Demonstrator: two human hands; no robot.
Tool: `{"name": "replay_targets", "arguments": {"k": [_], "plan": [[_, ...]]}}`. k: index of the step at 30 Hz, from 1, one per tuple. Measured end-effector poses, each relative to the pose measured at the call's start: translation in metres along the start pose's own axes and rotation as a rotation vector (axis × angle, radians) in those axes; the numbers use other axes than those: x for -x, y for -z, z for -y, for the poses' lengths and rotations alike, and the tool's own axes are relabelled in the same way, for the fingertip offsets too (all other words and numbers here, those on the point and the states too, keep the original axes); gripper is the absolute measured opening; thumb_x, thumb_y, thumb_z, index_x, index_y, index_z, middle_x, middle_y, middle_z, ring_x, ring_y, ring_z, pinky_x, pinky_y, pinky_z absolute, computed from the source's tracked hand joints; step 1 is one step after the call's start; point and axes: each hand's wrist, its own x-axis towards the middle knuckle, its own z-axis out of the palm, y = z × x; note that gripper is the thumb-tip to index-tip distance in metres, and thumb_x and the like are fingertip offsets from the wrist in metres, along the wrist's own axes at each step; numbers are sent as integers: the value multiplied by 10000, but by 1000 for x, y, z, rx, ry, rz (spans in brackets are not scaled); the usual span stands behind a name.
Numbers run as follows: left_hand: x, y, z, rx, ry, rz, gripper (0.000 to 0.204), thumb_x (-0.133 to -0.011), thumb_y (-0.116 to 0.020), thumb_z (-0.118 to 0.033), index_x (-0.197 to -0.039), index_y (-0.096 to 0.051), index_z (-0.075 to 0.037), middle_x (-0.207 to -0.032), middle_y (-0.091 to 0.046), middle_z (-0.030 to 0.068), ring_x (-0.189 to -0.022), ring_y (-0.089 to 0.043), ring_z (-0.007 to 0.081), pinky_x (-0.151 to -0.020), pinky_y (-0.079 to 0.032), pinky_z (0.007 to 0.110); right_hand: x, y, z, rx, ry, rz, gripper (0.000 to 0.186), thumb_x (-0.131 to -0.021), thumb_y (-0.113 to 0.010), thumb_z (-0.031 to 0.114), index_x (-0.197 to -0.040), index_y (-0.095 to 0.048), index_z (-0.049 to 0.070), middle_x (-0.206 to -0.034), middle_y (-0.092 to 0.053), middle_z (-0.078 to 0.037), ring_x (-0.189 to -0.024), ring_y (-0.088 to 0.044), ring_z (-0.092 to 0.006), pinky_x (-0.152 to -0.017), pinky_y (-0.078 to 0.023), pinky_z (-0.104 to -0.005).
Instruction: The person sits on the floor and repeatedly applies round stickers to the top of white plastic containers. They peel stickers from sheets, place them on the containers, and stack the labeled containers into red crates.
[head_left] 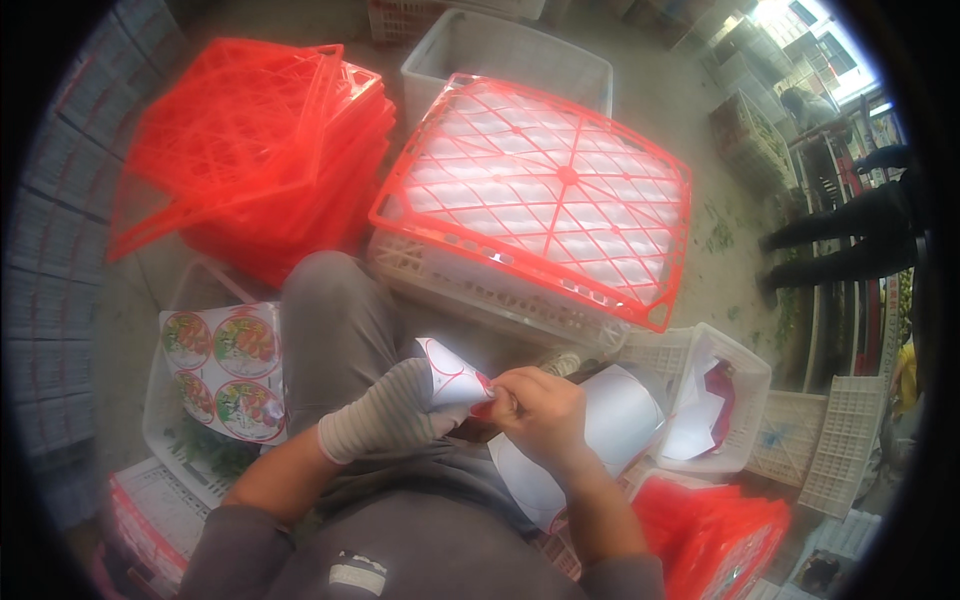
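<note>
The red lattice lid (540, 190) lies on a white crate (470, 280) straight ahead of the knee (330, 310) and blocks reach forward. Left of the lid, a tilted stack of red lids (260, 150) fills that side. Between the stack and the lid runs a narrow strip of bare floor (385, 70). Behind the lid stands an open white bin (500, 50). Right of the lid the floor (730, 270) is open as far as a person's legs (840, 240). Below the lid's right corner a small white crate (740, 380) with paper scraps closes the gap. Below its left corner a crate of round stickers (225, 370) stands beside the knee.
</note>
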Motion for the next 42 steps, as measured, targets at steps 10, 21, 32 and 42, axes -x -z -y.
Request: {"name": "replay_targets", "arguments": {"k": [10,21,32,42], "plan": [[-4,6,10,469,290,118,352,-820,-623,-61,-1170,-644,-30,-992,-688,127,-893,-645,231,-816,-493,339,2,8,-15,-584,-482,116,92,-907,-663,81,-939,-689,-1,-853,-676,-51,-716,-618,-100,-633,-488,-242],[-4,6,37,635,431,110,456,-771,-614,-4,-1227,-593,-3,-1108,-638,38,-1032,-572,134,-905,-476,317,-115,81,-166,849,-173,-344,196,-922,-575,144,-1041,-719,85,-951,-696,-147,-752,-660,-264,-647,-512,-377],[-10,6,36,812,438,47,514,-725,-616,-35,-1235,-579,5,-1120,-632,34,-1014,-569,133,-913,-468,297,-82,73,-99,329,-281,-400,278,-941,-563,217,-1110,-679,29,-1052,-691,-185,-939,-665,-318,-798,-519,-396],[-13,11,28,897,524,35,500,-776,-640,-121,-1258,-583,0,-1168,-634,41,-1080,-570,142,-950,-460,314,-1,8,-21,-882,-917,13,246,-930,-671,155,-1052,-671,-59,-902,-705,-58,-781,-621,-80,-682,-489,-210]]}}
